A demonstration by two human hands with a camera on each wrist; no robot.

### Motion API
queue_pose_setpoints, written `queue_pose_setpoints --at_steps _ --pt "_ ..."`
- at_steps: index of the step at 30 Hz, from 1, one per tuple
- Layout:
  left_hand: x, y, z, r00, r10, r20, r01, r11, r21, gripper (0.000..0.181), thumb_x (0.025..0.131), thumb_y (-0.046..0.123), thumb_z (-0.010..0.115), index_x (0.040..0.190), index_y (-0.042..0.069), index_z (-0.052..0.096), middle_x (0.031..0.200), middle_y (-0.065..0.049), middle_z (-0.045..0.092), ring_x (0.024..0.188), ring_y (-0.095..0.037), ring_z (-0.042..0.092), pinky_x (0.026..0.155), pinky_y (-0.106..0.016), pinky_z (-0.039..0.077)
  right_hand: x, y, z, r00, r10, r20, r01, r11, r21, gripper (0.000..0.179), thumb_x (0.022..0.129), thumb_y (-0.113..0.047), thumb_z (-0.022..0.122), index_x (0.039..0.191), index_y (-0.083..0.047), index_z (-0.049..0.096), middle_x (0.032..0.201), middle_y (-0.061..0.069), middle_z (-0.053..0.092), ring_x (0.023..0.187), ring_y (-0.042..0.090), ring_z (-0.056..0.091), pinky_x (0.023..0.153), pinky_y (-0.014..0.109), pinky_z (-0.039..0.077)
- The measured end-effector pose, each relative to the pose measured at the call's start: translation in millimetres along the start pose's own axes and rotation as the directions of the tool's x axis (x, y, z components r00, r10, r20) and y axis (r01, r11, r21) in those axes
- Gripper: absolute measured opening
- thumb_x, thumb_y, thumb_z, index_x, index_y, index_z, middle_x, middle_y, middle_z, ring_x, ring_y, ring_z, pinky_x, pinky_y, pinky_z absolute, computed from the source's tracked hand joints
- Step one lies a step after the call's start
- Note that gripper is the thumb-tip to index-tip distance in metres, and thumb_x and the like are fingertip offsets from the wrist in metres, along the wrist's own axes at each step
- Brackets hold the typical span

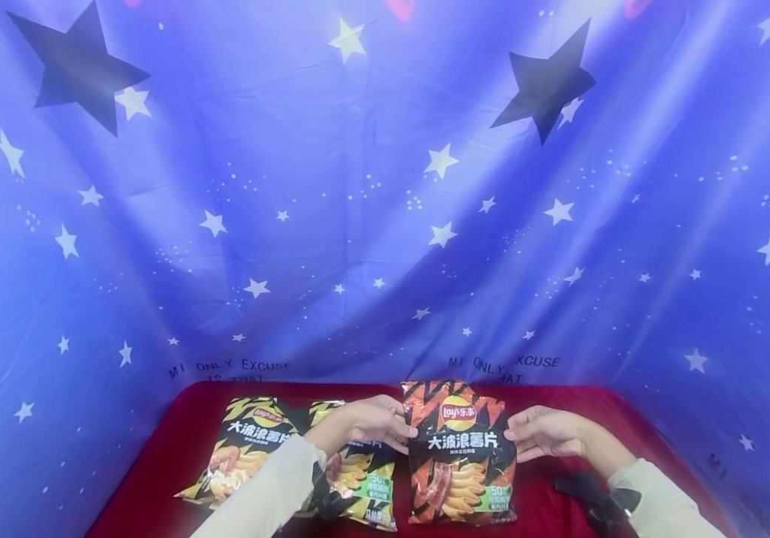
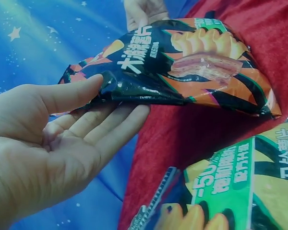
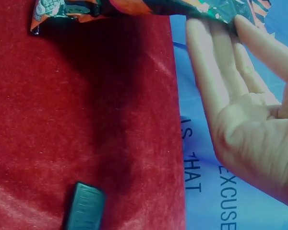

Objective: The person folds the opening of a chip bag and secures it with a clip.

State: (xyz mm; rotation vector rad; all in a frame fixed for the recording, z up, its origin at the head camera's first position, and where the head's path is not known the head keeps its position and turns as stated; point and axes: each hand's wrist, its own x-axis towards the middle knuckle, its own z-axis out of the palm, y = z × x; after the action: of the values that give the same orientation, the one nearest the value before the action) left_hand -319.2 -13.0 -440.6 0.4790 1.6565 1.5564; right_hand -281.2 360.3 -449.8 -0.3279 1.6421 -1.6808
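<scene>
An orange-and-black Lay's potato chip bag (image 1: 461, 456) stands upright, front toward the head camera, between both hands. My left hand (image 1: 378, 420) pinches its left edge, thumb on the front and fingers behind, as the left wrist view also shows. On the opposite edge my right hand (image 1: 549, 435) pinches it between thumb and straight fingers; in the right wrist view the bag's edge (image 3: 153, 7) runs along the top. Two yellow-and-black chip bags lie to the left: one at the far left (image 1: 243, 456), the other (image 1: 374, 489) partly hidden behind the left forearm.
Deep red cloth (image 1: 149, 478) covers the table under the bags. A blue curtain (image 1: 358, 187) with stars hangs close behind and at both sides. Black straps circle both wrists, and a black ridged piece (image 3: 85, 208) shows low in the right wrist view.
</scene>
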Motion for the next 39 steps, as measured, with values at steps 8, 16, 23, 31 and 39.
queue_pose_setpoints --at_steps 8,16,23,31,39 --pt "3.3 15.8 -0.5 0.985 0.059 -0.162 -0.043 0.994 0.104 0.023 0.089 0.006 0.076 0.110 -0.001 0.072 0.104 -0.009 0.077 0.100 -0.024 0.074 0.095 -0.043 0.060 9.0 -12 2 1.000 -0.016 0.017 0.017 0.998 -0.056 0.025 0.105 -0.006 0.049 0.119 -0.011 0.070 0.115 0.006 0.076 0.108 0.023 0.072 0.099 0.041 0.058" --pt "13.3 39.8 2.0 0.923 0.195 -0.332 -0.131 0.970 0.207 0.046 0.083 0.013 0.083 0.124 -0.001 0.067 0.114 -0.015 0.075 0.098 -0.024 0.073 0.098 -0.045 0.057 22.0 -35 12 0.995 -0.033 -0.097 0.021 0.992 -0.122 0.022 0.104 -0.013 0.055 0.116 -0.014 0.073 0.108 0.002 0.078 0.102 0.021 0.073 0.095 0.041 0.058" --pt "24.0 60.7 22.6 0.887 0.294 -0.355 -0.114 0.886 0.449 0.036 0.079 0.014 0.087 0.110 0.000 0.074 0.100 -0.014 0.077 0.075 -0.019 0.071 0.071 -0.032 0.062 29.6 -47 23 0.976 -0.075 -0.204 0.027 0.973 -0.228 0.017 0.099 -0.014 0.064 0.111 -0.008 0.074 0.102 0.003 0.078 0.095 0.020 0.073 0.090 0.041 0.060" --pt "32.7 77.9 41.4 0.900 0.315 -0.301 -0.022 0.723 0.690 0.033 0.077 0.022 0.089 0.106 0.008 0.079 0.101 -0.006 0.079 0.087 -0.014 0.070 0.079 -0.027 0.058 35.2 -57 35 0.950 -0.103 -0.294 0.004 0.948 -0.318 0.022 0.096 -0.017 0.069 0.111 -0.001 0.074 0.096 0.003 0.078 0.090 0.019 0.072 0.084 0.038 0.061" --pt "40.7 86.0 50.9 0.907 0.322 -0.271 -0.012 0.662 0.749 0.027 0.077 0.017 0.089 0.101 0.009 0.080 0.093 -0.002 0.079 0.072 -0.009 0.063 0.066 -0.022 0.053 42.8 -67 46 0.930 -0.170 -0.325 0.008 0.895 -0.446 0.028 0.090 -0.019 0.076 0.107 0.004 0.075 0.089 0.003 0.078 0.086 0.018 0.071 0.081 0.034 0.059"
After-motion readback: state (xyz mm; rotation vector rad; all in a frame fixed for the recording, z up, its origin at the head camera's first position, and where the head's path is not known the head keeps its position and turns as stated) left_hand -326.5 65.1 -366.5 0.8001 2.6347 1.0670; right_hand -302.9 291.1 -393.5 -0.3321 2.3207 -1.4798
